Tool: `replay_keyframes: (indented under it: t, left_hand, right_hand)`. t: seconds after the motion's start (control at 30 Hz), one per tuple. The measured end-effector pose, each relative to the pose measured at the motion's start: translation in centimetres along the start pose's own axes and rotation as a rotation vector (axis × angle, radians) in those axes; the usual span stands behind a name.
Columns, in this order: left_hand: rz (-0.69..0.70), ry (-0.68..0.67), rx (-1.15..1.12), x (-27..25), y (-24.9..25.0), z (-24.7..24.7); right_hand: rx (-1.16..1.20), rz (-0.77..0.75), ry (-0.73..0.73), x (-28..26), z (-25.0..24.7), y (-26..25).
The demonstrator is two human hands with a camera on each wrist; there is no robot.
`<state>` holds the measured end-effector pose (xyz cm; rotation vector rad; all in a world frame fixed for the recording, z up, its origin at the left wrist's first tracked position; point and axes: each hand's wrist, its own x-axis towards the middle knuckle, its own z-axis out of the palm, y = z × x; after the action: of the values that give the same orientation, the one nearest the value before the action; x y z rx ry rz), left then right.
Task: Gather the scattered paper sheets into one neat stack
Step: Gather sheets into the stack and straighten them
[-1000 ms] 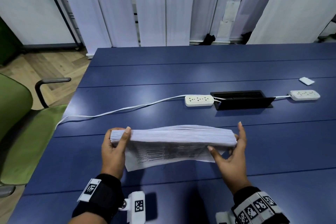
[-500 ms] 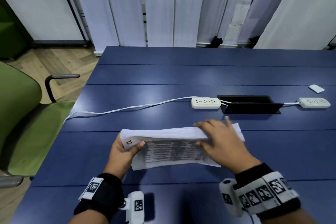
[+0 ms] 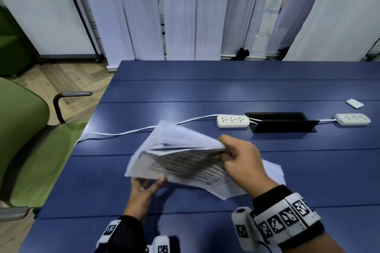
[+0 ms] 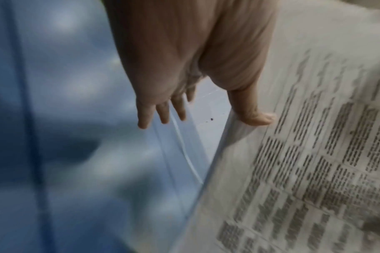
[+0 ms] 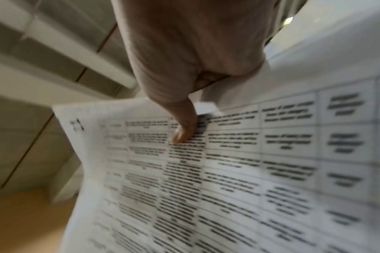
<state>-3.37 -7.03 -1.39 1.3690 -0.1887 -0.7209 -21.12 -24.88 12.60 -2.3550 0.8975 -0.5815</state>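
A thick stack of printed paper sheets (image 3: 181,150) hangs tilted above the blue table (image 3: 205,88), blurred by motion. My right hand (image 3: 223,148) pinches its upper right edge; in the right wrist view one finger (image 5: 182,133) presses on the printed page (image 5: 249,171). My left hand (image 3: 152,182) is just under the stack's lower left edge with its fingers spread. In the left wrist view its thumb (image 4: 258,118) touches the edge of the sheet (image 4: 304,154) and the other fingers stretch away from it. A few sheets (image 3: 273,172) lie flat on the table behind my right wrist.
Two white power strips (image 3: 233,121) (image 3: 352,119) flank a black cable box (image 3: 281,122) beyond the paper. A white cord (image 3: 123,133) runs off the table's left edge. A small white card (image 3: 354,103) lies far right. A green chair (image 3: 24,139) stands at the left.
The stack lay low on the table under both hands. Now my right hand has lifted and tilted it, and my left hand has let go of the left corner and dropped beneath it.
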Motion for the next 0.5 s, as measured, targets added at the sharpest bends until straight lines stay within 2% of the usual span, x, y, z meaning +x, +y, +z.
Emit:
replay_keyframes:
  t: [0.1, 0.17, 0.27, 0.33, 0.43, 0.5]
  left_hand:
    - [0.068, -0.195, 0.013, -1.1, 3.6, 3.0]
    - [0.193, -0.237, 0.003, -1.6, 6.2, 5.2]
    - [0.363, -0.185, 0.012, -1.5, 8.6, 7.2]
    - [0.411, -0.177, 0.028, -1.6, 8.9, 7.7]
    - [0.403, -0.181, 0.055, -1.7, 8.0, 7.5]
    - [0.349, -0.185, 0.103, -1.9, 6.8, 7.4]
  right_hand:
    - [0.747, 0.145, 0.073, -0.5, -0.6, 0.5]
    - [0.965, 0.213, 0.153, -0.9, -0.1, 1.0]
    - [1.048, 0.272, 0.272, -1.3, 1.0, 1.6]
    - [1.028, 0.284, 0.310, -1.5, 1.4, 1.9]
    - [0.986, 0.310, 0.315, -2.2, 2.1, 2.7]
    - [0.939, 0.339, 0.275, -2.8, 2.4, 3.2]
